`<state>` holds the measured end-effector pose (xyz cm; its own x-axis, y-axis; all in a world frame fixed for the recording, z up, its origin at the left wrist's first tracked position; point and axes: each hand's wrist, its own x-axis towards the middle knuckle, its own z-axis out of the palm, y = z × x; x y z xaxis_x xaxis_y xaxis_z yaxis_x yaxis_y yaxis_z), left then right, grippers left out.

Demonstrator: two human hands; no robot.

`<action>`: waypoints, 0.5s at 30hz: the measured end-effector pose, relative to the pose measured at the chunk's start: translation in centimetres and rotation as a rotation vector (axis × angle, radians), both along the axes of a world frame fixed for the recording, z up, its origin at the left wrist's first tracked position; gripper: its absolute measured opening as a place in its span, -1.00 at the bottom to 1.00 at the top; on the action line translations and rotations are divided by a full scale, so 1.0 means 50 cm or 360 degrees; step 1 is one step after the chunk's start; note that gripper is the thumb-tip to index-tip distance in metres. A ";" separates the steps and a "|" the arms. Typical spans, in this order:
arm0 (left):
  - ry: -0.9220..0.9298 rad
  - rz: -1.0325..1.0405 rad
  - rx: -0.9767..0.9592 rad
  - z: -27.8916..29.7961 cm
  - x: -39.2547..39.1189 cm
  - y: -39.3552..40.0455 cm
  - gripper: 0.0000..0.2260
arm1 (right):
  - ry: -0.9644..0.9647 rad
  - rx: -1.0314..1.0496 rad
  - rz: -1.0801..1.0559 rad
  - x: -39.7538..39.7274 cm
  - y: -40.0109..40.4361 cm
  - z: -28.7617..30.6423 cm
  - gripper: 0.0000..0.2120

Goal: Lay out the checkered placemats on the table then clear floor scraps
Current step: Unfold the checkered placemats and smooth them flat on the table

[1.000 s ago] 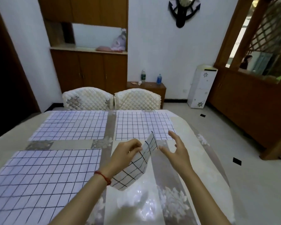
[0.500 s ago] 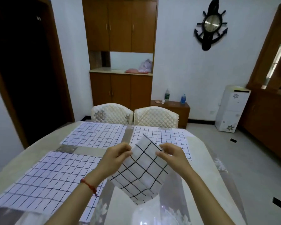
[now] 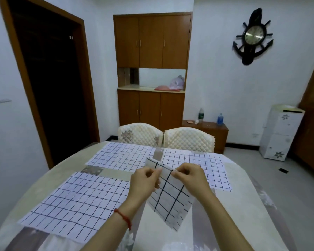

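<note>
A folded white placemat with black grid lines (image 3: 170,198) hangs above the table's near right part. My left hand (image 3: 143,183) pinches its upper left edge and my right hand (image 3: 190,178) pinches its upper right edge, both at chest height over the table (image 3: 243,205). Three checkered placemats lie flat: one at the near left (image 3: 76,201), one at the far left (image 3: 121,156), one at the far right (image 3: 203,165). The lower tip of the held mat dangles just over the tabletop.
Two quilted cream chairs (image 3: 140,133) (image 3: 188,139) stand at the table's far side. Beyond are a wooden cabinet (image 3: 150,107), a low stand with bottles (image 3: 212,127) and a white unit (image 3: 279,134). A small dark scrap (image 3: 283,170) lies on the floor at right.
The view has tilted upward. My right hand, open a second ago, has closed on the folded mat's top edge, and both hands have lifted it higher and drawn it closer.
</note>
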<state>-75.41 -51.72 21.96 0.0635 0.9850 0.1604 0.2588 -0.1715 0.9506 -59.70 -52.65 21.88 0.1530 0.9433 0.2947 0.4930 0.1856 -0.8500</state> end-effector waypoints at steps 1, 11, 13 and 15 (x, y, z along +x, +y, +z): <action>-0.0122 -0.0036 -0.0155 0.006 0.006 0.001 -0.72 | 0.0012 -0.0012 0.0007 -0.010 0.002 -0.005 -0.77; -0.0484 -0.0253 -0.0608 -0.003 -0.002 0.035 -0.87 | 0.0356 -0.0209 0.0171 -0.049 0.014 -0.028 -0.79; -0.0530 -0.0288 -0.0622 -0.009 -0.006 0.039 -0.85 | 0.0386 -0.0230 0.0187 -0.047 0.017 -0.029 -0.82; -0.0596 -0.0313 -0.0634 -0.012 -0.009 0.044 -0.80 | 0.0423 -0.0255 0.0214 -0.045 0.019 -0.029 -0.88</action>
